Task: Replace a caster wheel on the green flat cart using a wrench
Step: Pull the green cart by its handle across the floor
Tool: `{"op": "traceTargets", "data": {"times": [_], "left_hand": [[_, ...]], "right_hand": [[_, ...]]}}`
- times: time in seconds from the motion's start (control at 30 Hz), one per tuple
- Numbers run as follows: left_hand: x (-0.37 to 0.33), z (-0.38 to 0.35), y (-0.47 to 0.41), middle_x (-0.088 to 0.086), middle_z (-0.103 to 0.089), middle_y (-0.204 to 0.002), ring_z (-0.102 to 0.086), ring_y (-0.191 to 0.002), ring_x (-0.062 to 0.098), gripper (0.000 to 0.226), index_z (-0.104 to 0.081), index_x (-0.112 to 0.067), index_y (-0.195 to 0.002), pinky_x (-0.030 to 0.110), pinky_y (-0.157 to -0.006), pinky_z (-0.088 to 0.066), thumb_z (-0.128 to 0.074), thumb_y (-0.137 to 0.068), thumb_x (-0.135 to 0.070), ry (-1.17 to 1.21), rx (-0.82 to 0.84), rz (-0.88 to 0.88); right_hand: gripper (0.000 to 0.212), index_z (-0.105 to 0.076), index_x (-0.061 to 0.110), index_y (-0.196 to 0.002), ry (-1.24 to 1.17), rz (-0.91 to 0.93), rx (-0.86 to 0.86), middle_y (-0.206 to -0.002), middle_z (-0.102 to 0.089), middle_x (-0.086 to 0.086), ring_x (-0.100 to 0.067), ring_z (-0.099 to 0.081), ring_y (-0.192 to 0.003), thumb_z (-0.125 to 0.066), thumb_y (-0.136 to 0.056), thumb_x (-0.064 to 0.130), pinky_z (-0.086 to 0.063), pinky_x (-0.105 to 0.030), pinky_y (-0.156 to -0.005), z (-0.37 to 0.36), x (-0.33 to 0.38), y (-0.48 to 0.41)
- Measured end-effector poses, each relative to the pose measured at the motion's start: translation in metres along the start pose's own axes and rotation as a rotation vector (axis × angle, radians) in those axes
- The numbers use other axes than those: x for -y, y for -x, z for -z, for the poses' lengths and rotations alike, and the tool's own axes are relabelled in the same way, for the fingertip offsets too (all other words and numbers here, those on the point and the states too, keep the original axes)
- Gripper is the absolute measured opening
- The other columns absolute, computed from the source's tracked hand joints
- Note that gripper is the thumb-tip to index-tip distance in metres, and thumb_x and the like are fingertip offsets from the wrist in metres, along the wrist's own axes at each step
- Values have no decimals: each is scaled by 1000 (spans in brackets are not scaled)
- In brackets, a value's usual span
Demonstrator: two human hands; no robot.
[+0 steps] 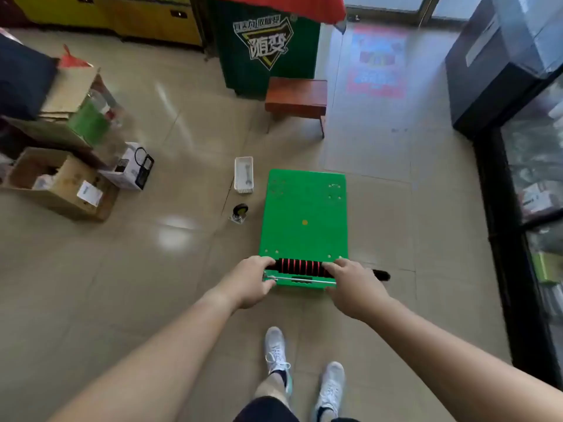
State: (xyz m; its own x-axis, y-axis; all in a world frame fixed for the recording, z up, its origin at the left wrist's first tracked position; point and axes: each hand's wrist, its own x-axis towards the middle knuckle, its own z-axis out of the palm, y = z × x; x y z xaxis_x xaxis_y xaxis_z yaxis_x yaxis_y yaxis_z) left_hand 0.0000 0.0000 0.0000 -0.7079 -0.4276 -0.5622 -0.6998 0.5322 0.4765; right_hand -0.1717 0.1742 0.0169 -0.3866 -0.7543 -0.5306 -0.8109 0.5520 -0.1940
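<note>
The left hand (254, 277) and right hand (350, 280) are gripping opposite ends of the ribbed black-and-red handle (300, 267) at the near edge of the green flat cart (304, 208). A loose caster wheel (239, 213) is sitting on the floor (152, 284) just beside the cart's left edge. A wrench (247, 174) is lying in a white basket (243, 190) near its far-left corner.

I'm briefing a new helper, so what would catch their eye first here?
The bright green flat cart lies mid-floor, its black-and-red handle held by the left grip and right grip. Left of it stand a loose caster wheel and a white basket holding a wrench.
</note>
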Motion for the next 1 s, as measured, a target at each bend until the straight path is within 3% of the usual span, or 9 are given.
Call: {"op": "traceTargets", "data": {"times": [0.17, 0.27, 0.37, 0.47, 0.57, 0.73, 0.83, 1.0], "left_hand": [[46, -13, -41, 5, -54, -152, -48, -142, 23, 49, -54, -14, -148, 33, -119, -35, -65, -101, -21, 31, 32, -13], [68, -16, -56, 4, -58, -147, -52, -139, 23, 48, -59, -16, -144, 38, -118, -39, -69, -97, -19, 56, -6, -26], [86, -20, -67, 3, -60, -144, -54, -135, 25, 47, -61, -18, -142, 43, -115, -43, -70, -95, -20, 55, -5, -15], [87, -21, -76, 4, -62, -135, -56, -128, 29, 34, -64, -17, -135, 44, -110, -44, -64, -102, -24, 86, 8, -12], [84, -19, -84, 2, -61, -137, -48, -134, 26, 35, -63, -19, -136, 41, -111, -41, -57, -105, -35, 57, 49, -18], [78, -20, -92, -2, -58, -135, -48, -133, 21, 39, -56, -24, -140, 42, -119, -28, -51, -107, -43, -89, 282, -35], [80, -26, -95, -1, -57, -119, -48, -123, 22, 29, -57, -20, -128, 37, -104, -38, -51, -107, -39, -112, 334, -22], [62, -23, -101, -5, -49, -108, -48, -111, 22, 18, -54, -24, -120, 37, -96, -41, -50, -108, -37, -157, 317, 29]], "right_hand": [[59, -32, 25, -154, 47, -38, 28, -151, -42, -5, -29, -40, -137, -52, -99, 34, -32, -47, -110, -23, 14, -46], [64, -25, 24, -157, 34, -42, 38, -161, -30, -8, -27, -25, -149, -53, -100, 32, -20, -53, -119, -31, 20, -63], [63, -24, 24, -157, 30, -48, 81, -162, -28, -7, -27, -23, -151, -52, -101, 30, -17, -57, -120, -38, 20, -74], [60, -27, 24, -156, 60, -35, 105, -161, -33, -2, -26, -25, -150, -50, -101, 25, -16, -60, -119, -47, 11, -79], [56, -30, 26, -155, 32, -21, 107, -159, -38, 1, -25, -32, -147, -50, -102, 26, -22, -58, -118, -50, 2, -80], [48, -42, 24, -145, -12, 8, 173, -139, -57, 0, -29, -55, -124, -56, -100, 22, -40, -50, -105, -55, -4, -83], [49, -40, 20, -144, -16, 36, 188, -132, -58, -3, -30, -55, -121, -56, -99, 11, -35, -55, -107, -60, -9, -83], [45, -40, 15, -144, -34, 69, 186, -131, -56, -7, -33, -53, -122, -50, -101, 9, -26, -58, -114, -53, -23, -87]]}}
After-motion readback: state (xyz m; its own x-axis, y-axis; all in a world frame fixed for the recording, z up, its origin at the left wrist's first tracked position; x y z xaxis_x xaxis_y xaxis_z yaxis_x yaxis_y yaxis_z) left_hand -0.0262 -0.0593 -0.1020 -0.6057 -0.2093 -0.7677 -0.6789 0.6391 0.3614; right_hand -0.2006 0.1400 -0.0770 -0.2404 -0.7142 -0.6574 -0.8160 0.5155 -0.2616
